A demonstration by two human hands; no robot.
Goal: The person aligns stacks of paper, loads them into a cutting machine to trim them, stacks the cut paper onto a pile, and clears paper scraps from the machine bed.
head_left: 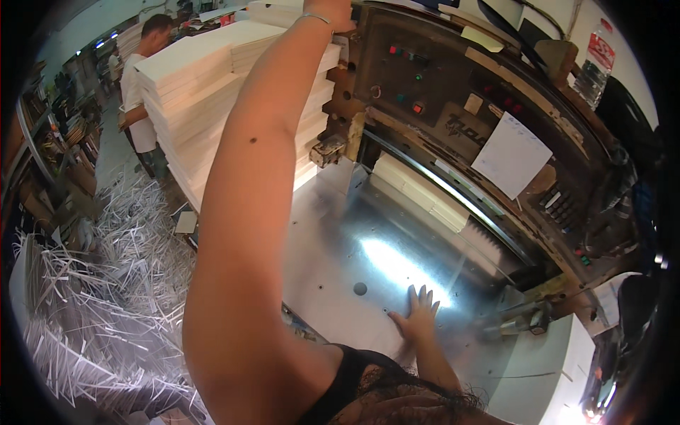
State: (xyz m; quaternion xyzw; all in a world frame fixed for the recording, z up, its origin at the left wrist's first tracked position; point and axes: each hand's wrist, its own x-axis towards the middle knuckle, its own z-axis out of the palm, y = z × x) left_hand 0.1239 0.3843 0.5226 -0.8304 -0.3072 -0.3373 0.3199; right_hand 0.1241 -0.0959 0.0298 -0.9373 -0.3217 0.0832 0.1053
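My left arm reaches far up across the view, a thin bracelet (316, 17) at its wrist. My left hand (338, 10) is by the machine's upper left corner, next to a tall stack of cream paper (188, 99); the top edge of the view cuts it off, so its fingers do not show. My right hand (418, 316) rests with fingers spread on the shiny metal table (333, 255) of a paper-cutting machine, holding nothing. Beyond it, a row of cream paper blocks (418, 191) lies under the machine's front bar (453, 177).
Above the table, a dark control panel (432, 88) carries buttons and a taped white sheet (511, 154). A plastic bottle (595, 64) stands on top. White paper (545, 361) lies at right. Shredded strips (120, 283) cover the left floor, where another person (142, 92) stands.
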